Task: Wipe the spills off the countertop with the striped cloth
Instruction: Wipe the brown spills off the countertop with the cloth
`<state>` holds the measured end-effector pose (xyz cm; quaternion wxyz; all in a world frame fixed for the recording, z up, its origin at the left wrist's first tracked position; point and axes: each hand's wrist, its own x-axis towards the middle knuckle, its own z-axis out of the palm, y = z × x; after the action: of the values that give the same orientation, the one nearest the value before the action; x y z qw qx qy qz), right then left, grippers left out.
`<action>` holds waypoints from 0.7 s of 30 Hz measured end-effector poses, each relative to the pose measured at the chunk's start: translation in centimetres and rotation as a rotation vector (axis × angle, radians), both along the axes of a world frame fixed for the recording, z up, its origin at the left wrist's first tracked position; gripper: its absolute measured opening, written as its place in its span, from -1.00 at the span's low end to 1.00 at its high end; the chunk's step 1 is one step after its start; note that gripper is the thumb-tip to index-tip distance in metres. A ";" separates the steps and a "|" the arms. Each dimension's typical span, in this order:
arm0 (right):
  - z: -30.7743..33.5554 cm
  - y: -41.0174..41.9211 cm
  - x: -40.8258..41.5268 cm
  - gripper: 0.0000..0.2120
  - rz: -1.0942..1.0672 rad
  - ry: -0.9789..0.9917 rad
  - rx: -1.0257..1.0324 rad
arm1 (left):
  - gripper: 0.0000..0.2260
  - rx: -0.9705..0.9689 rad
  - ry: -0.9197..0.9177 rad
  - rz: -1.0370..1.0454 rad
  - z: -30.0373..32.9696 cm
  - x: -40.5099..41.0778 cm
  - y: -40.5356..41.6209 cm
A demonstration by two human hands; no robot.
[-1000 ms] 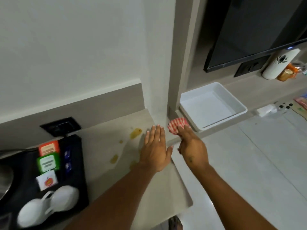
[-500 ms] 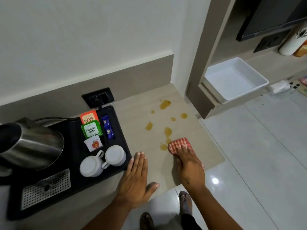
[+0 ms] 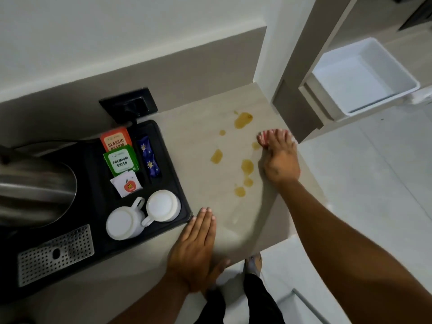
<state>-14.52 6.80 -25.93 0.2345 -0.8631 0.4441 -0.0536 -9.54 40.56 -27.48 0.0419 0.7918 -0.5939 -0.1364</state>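
Several amber spills dot the beige countertop, some in a trail down to a drop near the front. My right hand presses flat on the red-and-white striped cloth at the counter's right side; only a corner of the cloth shows past my fingers, next to a small spill. My left hand lies flat, fingers together, on the counter's front edge beside the black tray, holding nothing.
A black tray at left carries tea sachets, two upturned white cups, a steel kettle and a drip grate. A wall socket sits behind it. A white bin stands on a lower shelf at right.
My right hand slid the cloth away from me along the counter's right side, past the lower spills. The camera tilted down and closer. My left hand stayed flat at the front edge.
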 end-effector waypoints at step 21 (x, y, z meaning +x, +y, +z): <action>-0.3 -2.4 4.9 -0.44 0.339 0.063 -0.136 | -0.11 -0.051 0.056 -0.006 -0.9 -0.2 0.4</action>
<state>-9.63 4.39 -26.22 0.1671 -0.9407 0.2949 -0.0164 -9.71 41.00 -28.41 0.0785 0.7845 -0.5982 -0.1434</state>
